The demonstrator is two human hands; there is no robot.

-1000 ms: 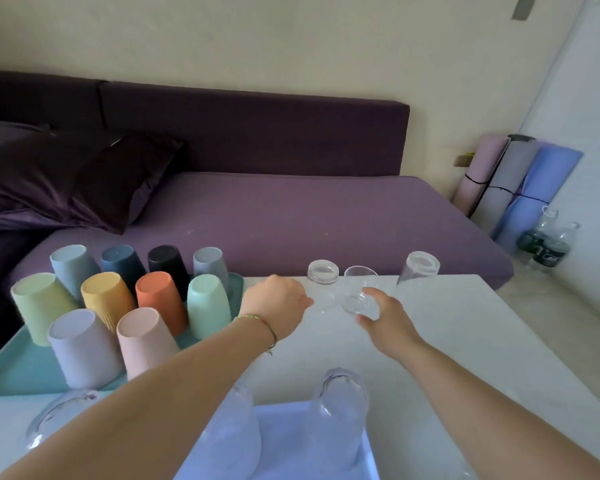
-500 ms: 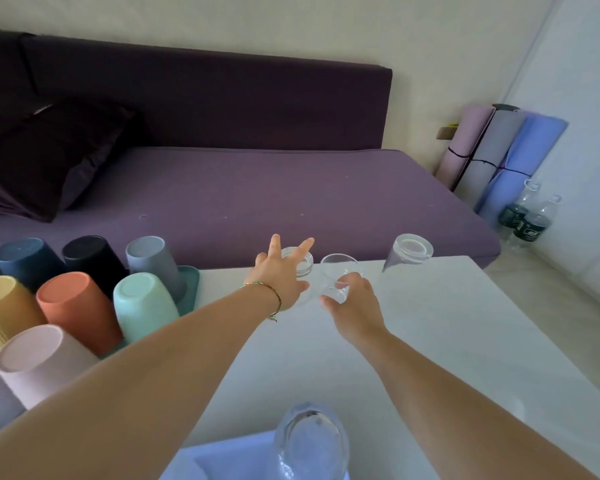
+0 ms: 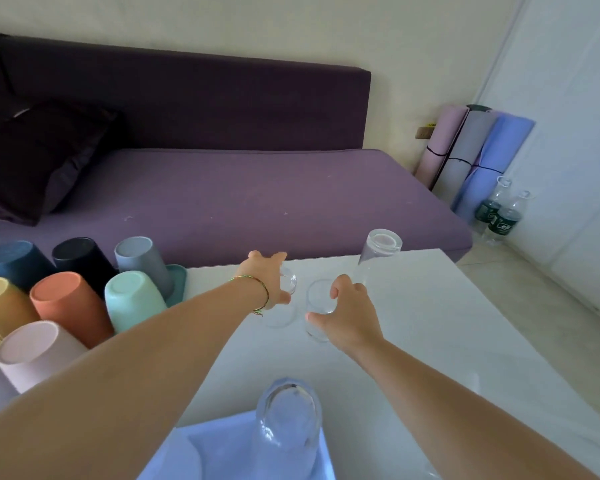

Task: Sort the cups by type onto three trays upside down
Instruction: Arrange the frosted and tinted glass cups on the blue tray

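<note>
Two small clear glasses stand on the white table (image 3: 430,323). My left hand (image 3: 269,280) grips the left glass (image 3: 287,289) from its left side. My right hand (image 3: 352,315) grips the right glass (image 3: 319,308) from its right side. A third clear glass (image 3: 378,254) stands upside down near the table's far edge. Several coloured plastic cups, among them a mint one (image 3: 132,303) and an orange one (image 3: 66,303), stand upside down on a teal tray (image 3: 177,282) at the left. One clear glass (image 3: 288,431) stands upside down on a light blue tray (image 3: 219,448) at the bottom.
A purple sofa (image 3: 239,195) with a dark cushion (image 3: 39,157) runs behind the table. Rolled mats (image 3: 471,157) and two water bottles (image 3: 496,216) stand by the wall at the right.
My left hand, open half a second ago, has closed round the left glass. My right hand keeps its hold on the right glass. The view has shifted right and closer.
</note>
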